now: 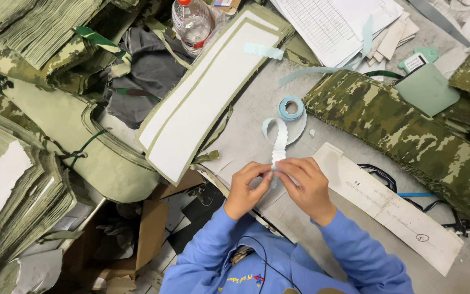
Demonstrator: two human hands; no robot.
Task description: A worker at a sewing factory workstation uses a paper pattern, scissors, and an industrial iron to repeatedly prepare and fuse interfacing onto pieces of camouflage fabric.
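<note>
My left hand (247, 188) and my right hand (307, 185) meet over the grey table (257, 103), both pinching the near end of a wavy-edged strip of pale blue tape (279, 142). The strip curls up and away from my fingers toward a small blue tape roll (291, 108) lying just beyond. Both arms wear blue sleeves.
A long white panel with olive edging (202, 98) lies to the left. Camouflage fabric (398, 130) stretches along the right, with stacks of it at left. A white paper strip (393, 209), black cable (431, 207), clear bottle (192, 24) and printed sheets (327, 24) surround the work spot.
</note>
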